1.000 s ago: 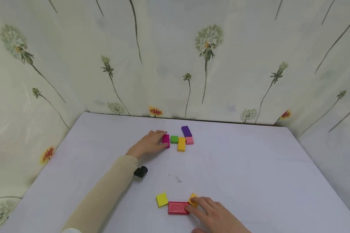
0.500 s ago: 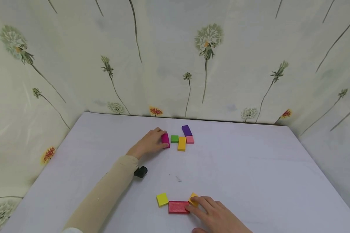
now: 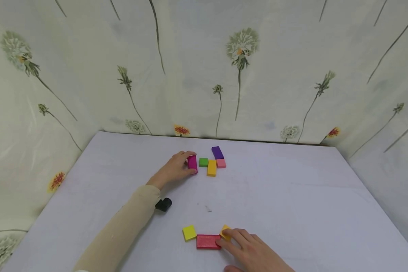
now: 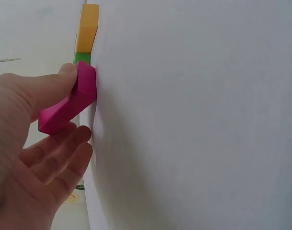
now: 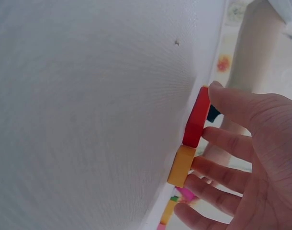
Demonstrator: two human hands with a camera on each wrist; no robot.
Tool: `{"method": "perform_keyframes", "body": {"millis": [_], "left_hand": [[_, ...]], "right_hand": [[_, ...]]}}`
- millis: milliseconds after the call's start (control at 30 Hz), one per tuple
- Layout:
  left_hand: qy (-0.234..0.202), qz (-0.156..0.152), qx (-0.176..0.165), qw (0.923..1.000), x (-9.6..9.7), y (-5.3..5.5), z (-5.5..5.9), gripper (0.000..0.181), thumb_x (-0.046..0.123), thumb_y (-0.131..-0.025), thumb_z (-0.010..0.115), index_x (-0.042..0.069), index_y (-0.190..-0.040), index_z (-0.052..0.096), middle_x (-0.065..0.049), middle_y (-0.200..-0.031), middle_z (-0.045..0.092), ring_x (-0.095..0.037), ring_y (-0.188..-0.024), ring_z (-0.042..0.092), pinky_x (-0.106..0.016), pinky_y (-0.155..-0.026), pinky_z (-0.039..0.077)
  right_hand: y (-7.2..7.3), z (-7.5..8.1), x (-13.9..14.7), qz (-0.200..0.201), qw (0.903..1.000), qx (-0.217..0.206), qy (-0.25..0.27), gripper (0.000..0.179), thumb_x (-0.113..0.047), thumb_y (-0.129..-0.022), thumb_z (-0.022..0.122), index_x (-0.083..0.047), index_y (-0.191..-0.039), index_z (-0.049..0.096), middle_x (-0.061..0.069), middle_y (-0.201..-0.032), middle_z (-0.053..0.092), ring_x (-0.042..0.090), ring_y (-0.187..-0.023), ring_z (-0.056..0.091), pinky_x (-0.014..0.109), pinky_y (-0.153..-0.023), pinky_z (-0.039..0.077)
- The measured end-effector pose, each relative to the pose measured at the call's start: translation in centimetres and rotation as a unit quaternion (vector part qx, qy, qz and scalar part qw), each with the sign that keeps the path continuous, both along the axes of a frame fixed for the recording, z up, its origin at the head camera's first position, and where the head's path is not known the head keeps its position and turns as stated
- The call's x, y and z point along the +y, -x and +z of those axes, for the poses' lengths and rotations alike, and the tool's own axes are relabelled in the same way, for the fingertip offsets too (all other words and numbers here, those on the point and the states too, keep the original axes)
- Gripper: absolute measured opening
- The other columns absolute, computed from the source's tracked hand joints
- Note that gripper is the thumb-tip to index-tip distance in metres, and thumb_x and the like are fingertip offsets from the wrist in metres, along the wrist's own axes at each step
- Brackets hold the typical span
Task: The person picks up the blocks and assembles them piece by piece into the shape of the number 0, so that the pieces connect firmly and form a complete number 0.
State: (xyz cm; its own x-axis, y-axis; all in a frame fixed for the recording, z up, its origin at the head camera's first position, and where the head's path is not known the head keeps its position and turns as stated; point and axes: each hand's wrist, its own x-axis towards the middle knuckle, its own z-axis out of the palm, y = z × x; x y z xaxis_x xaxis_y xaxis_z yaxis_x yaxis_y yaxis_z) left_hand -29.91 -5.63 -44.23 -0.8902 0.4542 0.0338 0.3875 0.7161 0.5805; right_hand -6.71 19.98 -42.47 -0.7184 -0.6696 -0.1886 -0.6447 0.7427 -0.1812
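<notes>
My left hand (image 3: 173, 169) pinches a magenta toy block (image 3: 192, 164) between thumb and fingers at the far side of the table. In the left wrist view the block (image 4: 79, 96) is tilted, one end close to the surface. Just right of it lie a green block (image 3: 203, 162) and a longer orange block (image 3: 212, 168). Nearer me, my right hand (image 3: 253, 251) has loosely extended fingers touching a red block (image 3: 207, 241) and a small orange block (image 3: 225, 229). In the right wrist view its fingers are spread along the red block (image 5: 197, 117) and orange block (image 5: 182, 166).
A yellow square block (image 3: 189, 233) stands at the red block's left corner. Beyond the orange block are a pink block (image 3: 221, 163) and a purple one (image 3: 217, 152). A black wrist device (image 3: 164, 204) shows under my left sleeve. A flowered curtain (image 3: 190, 75) borders the white table (image 3: 292, 204).
My left hand has taken hold of the magenta block, tilted it and drawn it slightly left, widening its gap from the green block. My right hand stays on the red and orange blocks.
</notes>
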Motion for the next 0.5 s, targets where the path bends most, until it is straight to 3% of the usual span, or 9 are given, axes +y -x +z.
{"method": "perform_keyframes", "body": {"millis": [200,500], "left_hand": [[-0.054,-0.006,-0.006,0.9985,-0.26,-0.18,0.18,0.044,0.014,-0.092,0.070,0.013,-0.134,0.056,-0.005,-0.110,0.061,-0.020,-0.097,0.059,-0.033,-0.084,0.051],[-0.081,-0.004,-0.016,0.9965,-0.59,-0.95,0.75,0.039,0.012,-0.091,0.070,0.014,-0.129,0.060,-0.005,-0.106,0.061,-0.020,-0.093,0.060,-0.031,-0.081,0.052]], "right_hand": [[0.00,-0.03,0.00,-0.003,1.0000,-0.004,-0.004,0.063,-0.065,-0.095,0.037,-0.024,-0.141,0.050,0.000,-0.135,0.046,0.020,-0.116,0.048,0.042,-0.088,0.051],[-0.09,0.11,-0.06,-0.015,0.9997,-0.019,0.002,0.063,-0.066,-0.095,0.038,-0.026,-0.143,0.049,-0.001,-0.137,0.046,0.021,-0.118,0.046,0.044,-0.089,0.050]]}}
